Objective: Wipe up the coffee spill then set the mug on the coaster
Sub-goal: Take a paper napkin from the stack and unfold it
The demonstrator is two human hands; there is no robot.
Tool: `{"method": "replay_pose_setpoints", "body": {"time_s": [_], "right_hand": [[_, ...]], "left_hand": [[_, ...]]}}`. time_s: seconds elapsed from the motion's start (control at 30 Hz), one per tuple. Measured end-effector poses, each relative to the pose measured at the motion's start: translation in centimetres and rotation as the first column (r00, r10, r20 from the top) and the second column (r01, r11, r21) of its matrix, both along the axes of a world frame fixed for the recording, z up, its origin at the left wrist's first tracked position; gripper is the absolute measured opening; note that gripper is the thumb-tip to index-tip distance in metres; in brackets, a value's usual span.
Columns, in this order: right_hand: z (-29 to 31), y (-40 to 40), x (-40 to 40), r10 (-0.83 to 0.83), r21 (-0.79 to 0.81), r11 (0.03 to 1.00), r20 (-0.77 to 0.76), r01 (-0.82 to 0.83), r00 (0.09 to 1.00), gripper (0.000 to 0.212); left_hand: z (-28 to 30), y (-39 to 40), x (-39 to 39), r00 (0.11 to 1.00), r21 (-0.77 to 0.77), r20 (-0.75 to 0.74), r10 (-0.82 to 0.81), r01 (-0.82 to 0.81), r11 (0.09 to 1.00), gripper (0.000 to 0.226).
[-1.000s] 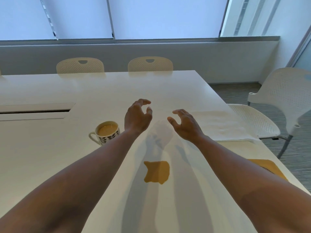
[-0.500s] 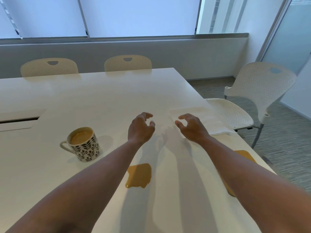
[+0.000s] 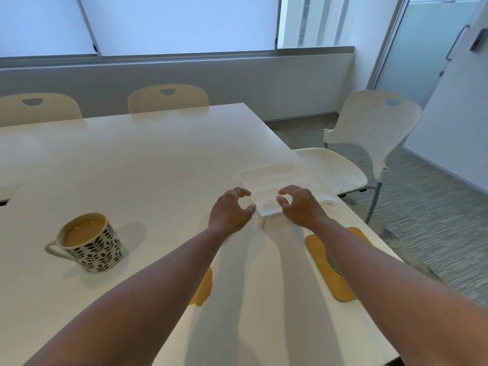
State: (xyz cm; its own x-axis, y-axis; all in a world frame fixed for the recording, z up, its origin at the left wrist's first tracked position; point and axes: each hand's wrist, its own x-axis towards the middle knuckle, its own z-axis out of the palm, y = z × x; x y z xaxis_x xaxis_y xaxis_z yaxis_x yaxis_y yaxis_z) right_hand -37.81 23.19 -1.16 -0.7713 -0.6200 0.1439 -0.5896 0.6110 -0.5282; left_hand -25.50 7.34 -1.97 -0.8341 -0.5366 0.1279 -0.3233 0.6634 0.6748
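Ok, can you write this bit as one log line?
step: reaching for cloth | hands: left, right, both empty | spill: unwiped | mug: off coaster

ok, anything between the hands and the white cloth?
Nothing visible. The left hand and right hand hover at the near corner of the cloth, fingers curled but empty. The mug sits well off to the left.

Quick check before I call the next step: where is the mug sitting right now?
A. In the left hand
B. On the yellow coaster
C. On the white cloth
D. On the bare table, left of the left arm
D: the mug stands on the bare table to the left of the left arm, while the coaster lies apart under the right forearm with nothing visible on it.
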Motion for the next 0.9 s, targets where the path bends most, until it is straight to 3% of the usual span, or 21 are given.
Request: {"method": "replay_pose_setpoints", "body": {"time_s": [0.2, 0.53, 0.9], "right_hand": [[-0.6, 1.0, -0.6, 0.017, -0.001, 1.000, 0.028, -0.017, 0.999, 0.028], [-1.2, 1.5, -1.5, 0.045, -0.020, 0.999, 0.080, -0.043, 0.996, 0.024], [-1.2, 1.5, -2.0, 0.104, -0.020, 0.994, 0.065, -0.103, 0.992, 0.037]], "left_hand": [[-0.9, 0.9, -0.9, 0.991, -0.013, 0.085, -0.106, 0.107, 0.994, 0.042], [-1.4, 1.4, -1.7, 0.983, -0.081, 0.150, -0.107, 0.120, 0.989, 0.027], [-1.1, 1.6, -2.4, 0.998, -0.031, 0.058, -0.028, 0.030, 0.999, 0.009]]}}
